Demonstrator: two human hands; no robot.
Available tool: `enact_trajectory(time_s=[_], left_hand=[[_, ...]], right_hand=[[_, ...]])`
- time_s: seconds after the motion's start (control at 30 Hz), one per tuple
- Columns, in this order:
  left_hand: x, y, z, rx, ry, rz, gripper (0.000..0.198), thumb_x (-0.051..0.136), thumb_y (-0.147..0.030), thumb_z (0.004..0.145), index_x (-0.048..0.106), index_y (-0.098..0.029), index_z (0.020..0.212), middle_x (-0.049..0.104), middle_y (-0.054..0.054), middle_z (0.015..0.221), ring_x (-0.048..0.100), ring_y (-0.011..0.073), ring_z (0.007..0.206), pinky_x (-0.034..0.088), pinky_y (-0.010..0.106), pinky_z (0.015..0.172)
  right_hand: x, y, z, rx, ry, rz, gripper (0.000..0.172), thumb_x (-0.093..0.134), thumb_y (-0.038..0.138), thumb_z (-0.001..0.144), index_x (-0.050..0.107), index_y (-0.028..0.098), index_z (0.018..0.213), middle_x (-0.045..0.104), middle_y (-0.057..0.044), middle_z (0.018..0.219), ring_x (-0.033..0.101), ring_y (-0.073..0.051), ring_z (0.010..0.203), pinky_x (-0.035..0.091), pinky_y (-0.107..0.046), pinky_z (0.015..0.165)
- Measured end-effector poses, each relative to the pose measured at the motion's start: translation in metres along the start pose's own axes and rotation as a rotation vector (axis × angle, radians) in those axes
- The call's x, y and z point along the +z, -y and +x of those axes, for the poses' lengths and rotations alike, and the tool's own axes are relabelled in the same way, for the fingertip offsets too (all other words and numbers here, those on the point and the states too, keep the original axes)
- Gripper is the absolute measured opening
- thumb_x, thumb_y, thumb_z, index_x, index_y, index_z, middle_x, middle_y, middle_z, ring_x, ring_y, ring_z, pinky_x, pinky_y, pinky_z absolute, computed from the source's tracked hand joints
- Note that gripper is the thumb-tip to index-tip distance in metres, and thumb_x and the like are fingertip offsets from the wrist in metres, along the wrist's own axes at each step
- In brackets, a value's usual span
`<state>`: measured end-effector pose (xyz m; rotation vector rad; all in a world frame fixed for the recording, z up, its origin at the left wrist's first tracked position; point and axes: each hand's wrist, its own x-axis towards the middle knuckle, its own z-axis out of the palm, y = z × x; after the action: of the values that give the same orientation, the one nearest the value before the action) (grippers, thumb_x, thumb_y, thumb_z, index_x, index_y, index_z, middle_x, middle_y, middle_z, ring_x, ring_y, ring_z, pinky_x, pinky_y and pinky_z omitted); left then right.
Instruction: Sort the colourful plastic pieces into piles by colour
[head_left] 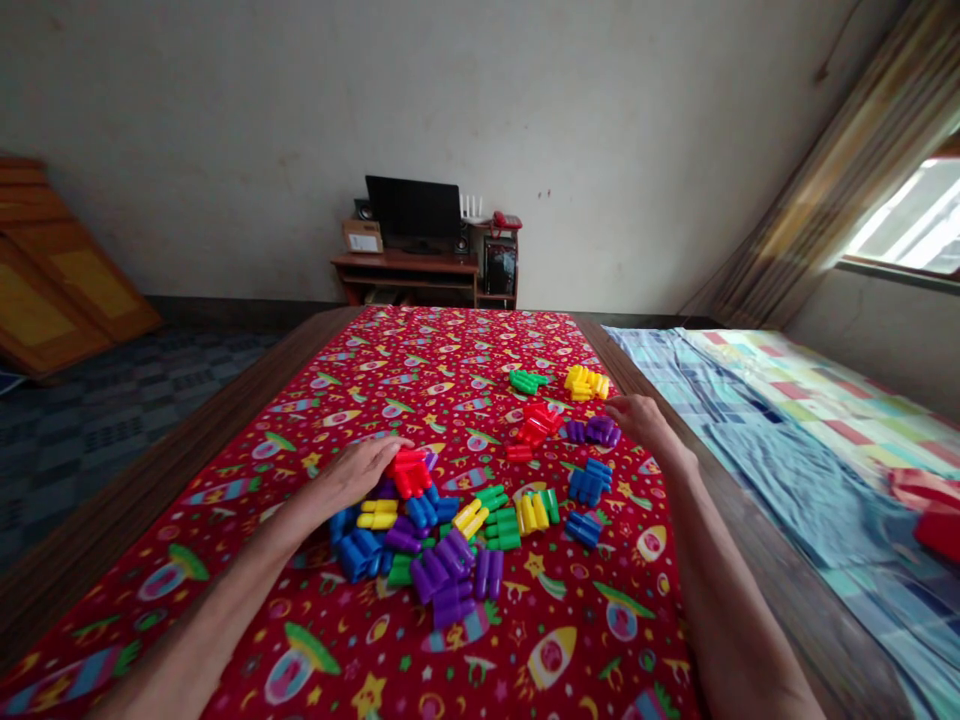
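Observation:
My left hand (367,470) reaches over the left side of a mixed pile of plastic building blocks. Its fingers are closed at some red blocks (410,474) on top of the pile. Below them lie blue blocks (360,553), purple blocks (450,575), yellow blocks (376,515) and green blocks (502,530). At the right, my right hand (643,425) hovers beside a purple group (602,431), fingers loosely apart, with nothing visible in them. Other single-colour groups sit nearby: red (537,425), green (527,382), yellow (586,383) and blue (590,483).
A red cloth (480,350) with rocket prints covers the table. Beyond it, a desk (405,262) carries a monitor (415,215) and a red telephone (506,221). A bed (795,450) adjoins the right side; a wooden cabinet (67,270) stands far left.

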<state>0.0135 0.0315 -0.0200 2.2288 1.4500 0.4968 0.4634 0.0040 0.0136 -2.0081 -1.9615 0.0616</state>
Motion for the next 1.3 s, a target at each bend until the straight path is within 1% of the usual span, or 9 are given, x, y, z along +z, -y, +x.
enact_trajectory(time_s=[0.13,0.33,0.43,0.53,0.63,0.8,1.0,1.2,1.3], left_hand=[[0.003,-0.002,0.0,0.048,0.053,-0.004,0.044,0.043,-0.042,0.077,0.069,-0.022,0.106,0.075,0.007,0.1,0.069,0.0263,0.097,0.053,0.034,0.086],[0.013,-0.03,-0.003,-0.05,-0.274,-0.258,0.06,0.058,-0.045,0.074,0.054,-0.018,0.127,0.072,0.01,0.104,0.071,0.026,0.086,0.057,0.038,0.079],[0.022,-0.053,-0.014,-0.017,-0.222,-0.47,0.072,0.067,-0.047,0.073,0.045,-0.021,0.136,0.073,0.008,0.099,0.072,0.0236,0.081,0.059,0.035,0.073],[0.033,-0.073,-0.025,0.068,-0.114,-0.595,0.073,0.067,-0.046,0.075,0.042,-0.022,0.139,0.073,0.007,0.1,0.072,0.0239,0.087,0.059,0.036,0.077],[0.037,-0.083,-0.03,0.12,-0.097,-0.591,0.07,0.066,-0.046,0.076,0.044,-0.021,0.137,0.074,0.007,0.103,0.071,0.024,0.093,0.059,0.037,0.082],[0.024,-0.084,-0.028,0.224,-0.195,-0.279,0.034,0.053,-0.037,0.085,0.063,-0.022,0.114,0.074,0.005,0.107,0.07,0.0224,0.098,0.055,0.035,0.092],[0.02,-0.083,-0.026,0.317,-0.21,-0.15,0.03,0.043,-0.029,0.089,0.069,-0.021,0.099,0.075,0.005,0.101,0.071,0.0198,0.095,0.055,0.029,0.087],[0.025,-0.081,-0.024,0.36,-0.221,-0.109,0.033,0.041,-0.029,0.089,0.071,-0.02,0.097,0.075,0.006,0.101,0.071,0.0195,0.096,0.055,0.028,0.087],[0.023,-0.08,-0.024,0.364,-0.207,-0.106,0.033,0.04,-0.028,0.09,0.071,-0.02,0.097,0.075,0.006,0.102,0.071,0.0186,0.096,0.055,0.027,0.088]], right_hand=[[-0.013,0.028,0.0,-0.016,-0.106,0.039,0.029,0.05,0.021,0.088,0.075,0.013,0.1,0.076,-0.012,0.092,0.07,-0.024,0.089,0.047,-0.027,0.076],[0.001,0.118,-0.024,-0.407,-0.145,0.315,0.028,0.049,0.023,0.092,0.07,0.017,0.11,0.075,-0.009,0.094,0.069,-0.019,0.082,0.048,-0.026,0.075],[0.022,0.166,-0.046,-0.694,-0.059,0.449,0.036,0.051,0.025,0.093,0.059,0.018,0.127,0.07,-0.012,0.111,0.067,-0.02,0.091,0.048,-0.026,0.075],[0.035,0.188,-0.057,-0.802,0.022,0.473,0.028,0.047,0.02,0.095,0.061,0.02,0.119,0.071,-0.009,0.101,0.065,-0.016,0.083,0.046,-0.023,0.068],[0.029,0.175,-0.049,-0.72,0.017,0.418,0.024,0.046,0.016,0.094,0.066,0.017,0.107,0.071,-0.005,0.081,0.061,-0.012,0.066,0.04,-0.02,0.06],[-0.004,0.101,-0.017,-0.321,-0.044,0.124,0.027,0.052,0.016,0.088,0.07,0.015,0.108,0.072,-0.006,0.077,0.061,-0.013,0.065,0.038,-0.021,0.059],[-0.013,0.026,-0.006,-0.147,0.164,0.021,0.028,0.055,0.01,0.076,0.078,0.019,0.091,0.075,-0.004,0.08,0.067,-0.016,0.074,0.044,-0.021,0.065],[-0.003,0.031,-0.003,-0.039,0.008,-0.024,0.03,0.051,0.014,0.083,0.075,0.017,0.101,0.075,-0.008,0.088,0.067,-0.019,0.082,0.044,-0.023,0.07],[0.005,0.044,-0.002,-0.124,0.161,-0.091,0.026,0.054,0.018,0.085,0.073,0.017,0.102,0.074,-0.008,0.092,0.065,-0.018,0.086,0.043,-0.023,0.072]])
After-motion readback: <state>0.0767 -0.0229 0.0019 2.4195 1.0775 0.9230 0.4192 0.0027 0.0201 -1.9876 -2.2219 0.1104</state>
